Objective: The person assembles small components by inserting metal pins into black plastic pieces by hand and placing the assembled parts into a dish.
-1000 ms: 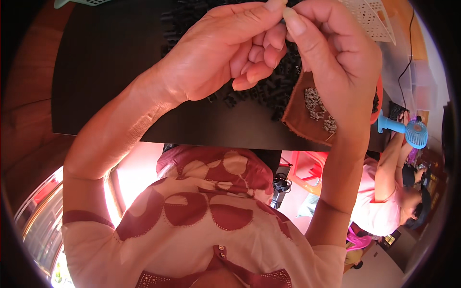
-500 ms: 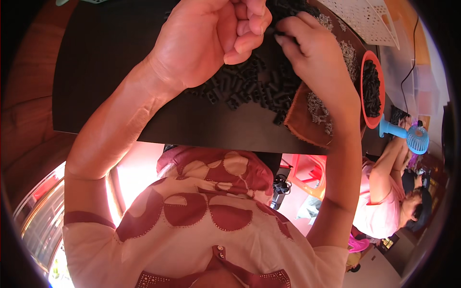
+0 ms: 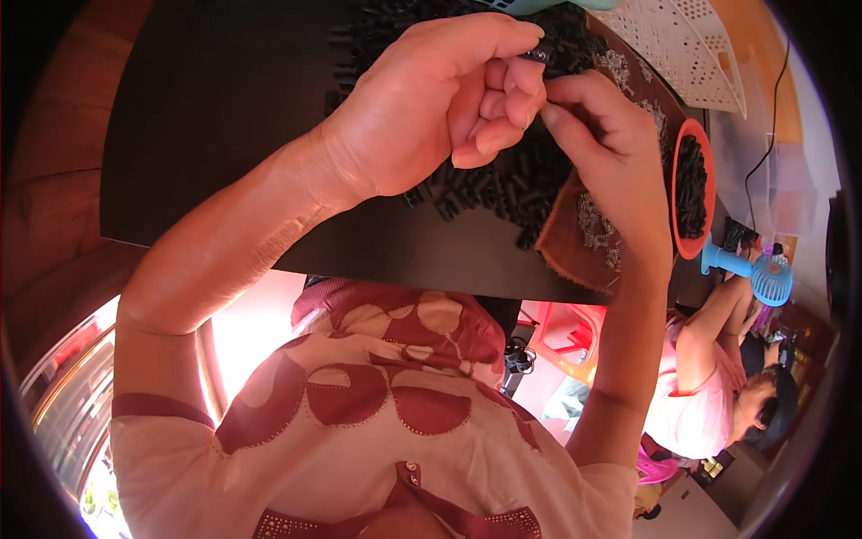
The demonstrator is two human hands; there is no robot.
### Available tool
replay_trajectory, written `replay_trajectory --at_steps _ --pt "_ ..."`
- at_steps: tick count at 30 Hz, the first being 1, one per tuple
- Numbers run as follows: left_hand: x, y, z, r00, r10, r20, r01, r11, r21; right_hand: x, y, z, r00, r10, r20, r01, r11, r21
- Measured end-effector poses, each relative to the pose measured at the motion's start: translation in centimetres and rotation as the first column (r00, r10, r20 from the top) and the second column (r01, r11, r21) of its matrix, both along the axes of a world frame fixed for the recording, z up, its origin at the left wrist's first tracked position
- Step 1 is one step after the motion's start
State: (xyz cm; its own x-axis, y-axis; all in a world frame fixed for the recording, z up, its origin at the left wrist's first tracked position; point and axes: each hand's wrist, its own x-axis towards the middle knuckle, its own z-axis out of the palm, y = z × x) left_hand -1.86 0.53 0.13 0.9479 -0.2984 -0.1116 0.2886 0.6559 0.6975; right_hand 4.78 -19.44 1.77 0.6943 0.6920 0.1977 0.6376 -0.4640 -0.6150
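The left hand [image 3: 453,99], to the left of the orange bowl, pinches a small black part [image 3: 536,56] between its thumb and bent forefinger, the other fingers curled loosely below. The right hand [image 3: 611,135], between that one and the orange bowl, brings thumb and forefinger close together just beside the left fingertips; whether they pinch anything is too small to tell.

Beneath the hands, left of the orange bowl, black pieces [image 3: 503,193] lie heaped on the dark table [image 3: 215,135], whose bare stretch runs on to the far left of the bowl. Nearer the bowl, on its left, a brown cloth [image 3: 558,241] bears scattered silvery bits [image 3: 594,225]. The orange bowl [image 3: 690,251] itself holds more black pieces.

Beyond the bowl stands a white perforated basket [image 3: 687,40], with a green container [image 3: 525,5] farther left of it at the picture's upper edge. A blue fan [image 3: 772,280] is on the near, right side of the bowl. Past the fan, a co-worker in a pink top [image 3: 696,409] sits with bent arms. Nearer than the bowl, below the table edge, is a red stool [image 3: 567,337].
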Motion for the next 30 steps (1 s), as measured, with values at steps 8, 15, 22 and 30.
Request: replay_trajectory --at_steps 8,15,22,30 --pt "-0.3 -0.8 0.0 0.999 -0.023 0.045 0.02 0.998 0.06 -2.5 -0.8 1.9 0.922 0.085 -0.378 0.142 0.833 0.535" --pt "-0.7 -0.9 -0.1 0.994 -0.064 0.086 0.051 0.987 0.152 -3.8 -1.0 2.4 0.927 0.095 -0.362 0.137 0.814 0.565" --pt "-0.9 -1.0 0.3 0.995 -0.084 0.056 0.073 0.982 0.175 -4.6 -0.3 2.1 0.983 0.103 -0.15 0.007 0.804 0.595" --pt "-1.1 -1.1 0.3 0.989 -0.123 0.081 0.107 0.979 0.172 -4.9 0.1 2.1 0.964 0.119 -0.236 0.05 0.795 0.604"
